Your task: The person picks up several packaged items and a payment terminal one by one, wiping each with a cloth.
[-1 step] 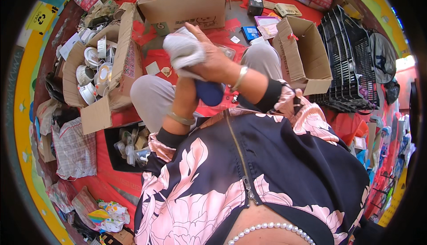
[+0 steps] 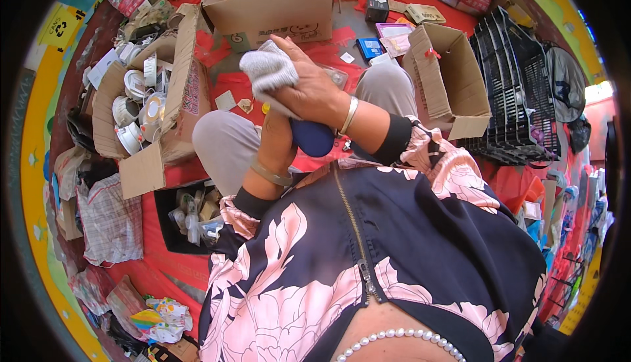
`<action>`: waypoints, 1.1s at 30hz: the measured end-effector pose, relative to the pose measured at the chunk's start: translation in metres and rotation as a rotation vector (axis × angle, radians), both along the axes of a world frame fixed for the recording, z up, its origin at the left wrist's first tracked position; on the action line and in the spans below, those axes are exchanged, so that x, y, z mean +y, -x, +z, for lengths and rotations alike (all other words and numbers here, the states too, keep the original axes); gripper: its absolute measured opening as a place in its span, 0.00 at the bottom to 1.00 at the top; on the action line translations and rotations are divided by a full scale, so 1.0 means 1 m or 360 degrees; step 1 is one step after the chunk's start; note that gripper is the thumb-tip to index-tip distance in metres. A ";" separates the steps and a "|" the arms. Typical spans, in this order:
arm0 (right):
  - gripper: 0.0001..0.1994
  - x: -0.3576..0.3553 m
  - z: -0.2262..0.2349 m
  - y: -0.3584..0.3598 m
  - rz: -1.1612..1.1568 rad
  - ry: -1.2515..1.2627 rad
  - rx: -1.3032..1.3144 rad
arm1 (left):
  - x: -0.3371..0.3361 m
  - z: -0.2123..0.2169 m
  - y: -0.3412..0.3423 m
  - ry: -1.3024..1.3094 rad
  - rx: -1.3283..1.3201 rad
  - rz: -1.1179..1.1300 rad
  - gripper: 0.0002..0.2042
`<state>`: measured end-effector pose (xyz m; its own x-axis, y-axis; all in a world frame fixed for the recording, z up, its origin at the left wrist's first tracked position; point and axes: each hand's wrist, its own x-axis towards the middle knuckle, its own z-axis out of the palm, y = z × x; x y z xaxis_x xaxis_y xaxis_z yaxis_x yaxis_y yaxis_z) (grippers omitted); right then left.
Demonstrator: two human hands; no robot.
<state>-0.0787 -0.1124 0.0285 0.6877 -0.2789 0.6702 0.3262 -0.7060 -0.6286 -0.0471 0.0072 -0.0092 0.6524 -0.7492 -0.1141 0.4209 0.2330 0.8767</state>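
Note:
My right hand (image 2: 315,89) is closed on a crumpled light grey cloth (image 2: 268,72), held above the red floor covering between my knees. Just under it, my left hand (image 2: 277,132) is around a dark blue, round-ended object (image 2: 313,140). My right hand and the cloth cover the left fingers and most of that object, so its kind cannot be made out. A small yellow bit (image 2: 265,108) shows below the cloth.
Ahead stands a large cardboard box (image 2: 282,13). On the left, another box (image 2: 177,92) holds several white round fittings. An open box (image 2: 453,79) and a black plastic crate (image 2: 513,92) stand at right. A black tray (image 2: 172,227) sits beside my left knee.
The cloth and my right hand have shifted slightly, and the cloth's folds look different. The small yellow bit has come into sight beneath it. The dark blue object stays almost in place.

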 end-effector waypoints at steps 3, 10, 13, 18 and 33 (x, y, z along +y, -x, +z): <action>0.15 -0.004 0.008 -0.013 0.0222 -0.0557 -0.0134 | -0.002 0.004 0.000 0.0022 -0.0052 -0.0125 0.28; 0.10 -0.063 0.000 -0.016 0.0569 -0.2590 0.0034 | 0.008 0.028 -0.009 0.0321 0.0513 -0.0106 0.28; 0.10 -0.058 0.014 0.005 0.0365 -0.2453 -0.0050 | 0.009 0.020 -0.023 0.0369 0.0487 -0.0028 0.29; 0.22 0.008 -0.011 -0.007 0.0278 -0.0520 0.0203 | -0.005 0.017 -0.032 0.0520 0.0560 0.0234 0.28; 0.11 -0.009 -0.009 0.038 0.0781 -0.0960 0.0964 | 0.125 0.054 -0.075 0.0902 0.0413 0.1099 0.21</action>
